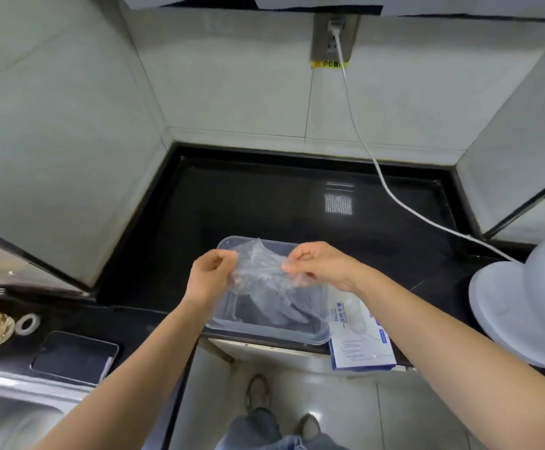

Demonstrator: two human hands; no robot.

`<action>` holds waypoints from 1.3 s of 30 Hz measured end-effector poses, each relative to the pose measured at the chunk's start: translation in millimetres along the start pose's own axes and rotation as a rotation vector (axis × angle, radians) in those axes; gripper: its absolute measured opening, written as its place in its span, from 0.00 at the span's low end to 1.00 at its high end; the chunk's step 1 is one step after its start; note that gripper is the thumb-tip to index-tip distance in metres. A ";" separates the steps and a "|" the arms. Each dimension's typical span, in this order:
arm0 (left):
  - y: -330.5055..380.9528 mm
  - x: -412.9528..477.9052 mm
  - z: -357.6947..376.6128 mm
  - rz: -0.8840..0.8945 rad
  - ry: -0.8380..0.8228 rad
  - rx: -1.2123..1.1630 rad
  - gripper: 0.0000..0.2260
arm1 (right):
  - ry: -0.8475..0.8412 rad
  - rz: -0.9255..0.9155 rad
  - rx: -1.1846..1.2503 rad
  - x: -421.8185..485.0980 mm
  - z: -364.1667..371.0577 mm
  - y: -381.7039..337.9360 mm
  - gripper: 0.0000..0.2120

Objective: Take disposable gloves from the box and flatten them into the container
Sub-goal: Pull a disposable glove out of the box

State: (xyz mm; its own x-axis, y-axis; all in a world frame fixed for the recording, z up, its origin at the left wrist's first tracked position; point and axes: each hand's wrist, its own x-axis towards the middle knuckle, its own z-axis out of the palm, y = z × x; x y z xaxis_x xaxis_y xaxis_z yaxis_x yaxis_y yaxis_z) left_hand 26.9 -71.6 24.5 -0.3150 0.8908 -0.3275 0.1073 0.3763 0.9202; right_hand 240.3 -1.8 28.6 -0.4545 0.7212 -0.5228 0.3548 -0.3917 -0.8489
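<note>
A clear plastic container (310, 336) sits at the front edge of the black counter. Above it hangs a thin transparent disposable glove (260, 271), stretched between my two hands. My left hand (211, 276) pinches its left edge, and my right hand (316, 264) pinches its right edge. The glove's fingers droop down into the container. A white and blue glove box (360, 336) lies just right of the container, partly under my right forearm, with a clear glove poking from its opening.
A white fan (524, 306) stands at the right, its white cable (372, 160) running to a wall socket. A dark phone (74, 355), a metal ring (27, 323) and a steel sink (8, 414) are at the left. Tiled walls enclose the counter.
</note>
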 end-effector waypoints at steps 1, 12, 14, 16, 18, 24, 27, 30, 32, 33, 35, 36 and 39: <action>-4.9 0.7 -2.2 -0.025 0.053 0.007 0.10 | 0.028 0.003 0.021 4.5 -2.8 -2.7 0.06; -14.9 24.6 11.0 -0.133 0.009 0.195 0.14 | 0.084 -0.038 -0.184 26.7 2.1 -15.3 0.15; -25.0 29.0 12.3 -0.089 0.002 0.333 0.11 | 0.423 -0.187 -0.246 26.6 -0.1 -11.2 0.14; -32.1 31.7 16.4 -0.010 -0.036 0.532 0.08 | 0.734 -0.544 -0.456 20.7 9.3 -8.1 0.10; -33.2 35.0 23.7 0.038 -0.062 0.652 0.08 | 0.663 -0.768 -0.638 14.4 31.8 -4.0 0.06; -45.1 48.5 33.4 -0.002 -0.206 0.958 0.17 | -0.045 0.019 -1.063 44.1 62.7 47.8 0.24; -43.2 45.8 36.6 0.159 -0.164 1.271 0.23 | -0.083 0.119 -1.052 57.2 65.8 63.4 0.31; -40.7 44.5 44.9 0.556 -0.134 1.371 0.23 | -0.141 0.136 -1.105 63.5 71.6 67.0 0.35; -48.0 49.8 48.2 0.422 -0.335 1.347 0.22 | -0.153 0.143 -1.112 63.2 71.4 67.6 0.35; -52.1 53.3 47.6 0.235 -0.446 1.347 0.23 | -0.129 0.151 -1.082 62.7 69.4 66.5 0.34; -60.7 61.8 44.6 -0.040 -0.558 1.328 0.25 | -0.040 0.132 -0.974 64.4 64.8 64.7 0.29; -66.7 65.1 42.4 -0.087 -0.556 1.292 0.26 | -0.009 0.106 -0.872 64.0 65.0 61.9 0.27; -75.1 70.5 41.9 -0.103 -0.569 1.241 0.30 | -0.076 0.158 -0.575 60.4 68.5 54.2 0.22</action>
State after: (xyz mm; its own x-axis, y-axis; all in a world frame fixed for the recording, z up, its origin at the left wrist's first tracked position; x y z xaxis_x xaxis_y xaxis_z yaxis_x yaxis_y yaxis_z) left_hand 36.1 -26.4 -76.7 0.0226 0.7126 -0.7012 0.9689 0.1572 0.1909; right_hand 176.1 -18.7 -54.3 -0.4098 0.6283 -0.6613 0.7982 -0.1040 -0.5934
